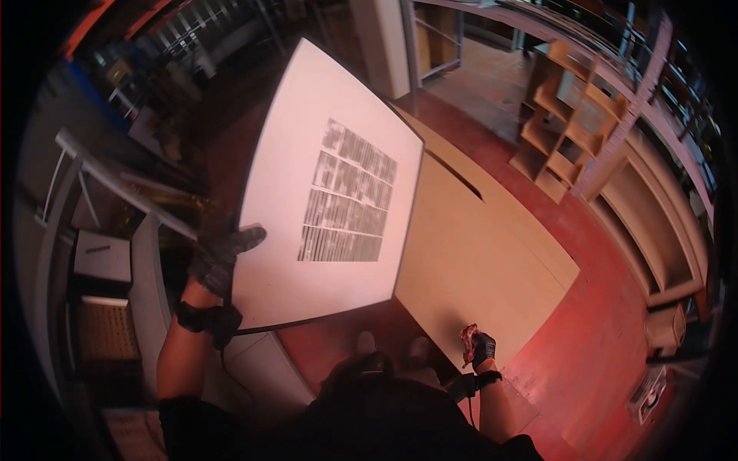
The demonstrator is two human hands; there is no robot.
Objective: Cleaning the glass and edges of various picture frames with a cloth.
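Gloved left hand (219, 257) gripping white panel (307, 138) bearing grey rectangular label (347, 196); right hand (478, 347) closed, seemingly on beige board (477, 261) edge

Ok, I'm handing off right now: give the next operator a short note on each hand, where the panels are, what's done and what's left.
Left hand: gloved, gripping the left edge of the large white panel, which is lifted and tilted, its grid of printed labels facing up.
Right hand: gloved, holding a small reddish object at the near edge of the tan board; I cannot tell what it is.
Tan board lies flat, low over the red floor; the white panel overlaps its left side.
Done: white panel is raised off whatever it lay on.
Left: it is supported by one hand only and not yet set down anywhere.
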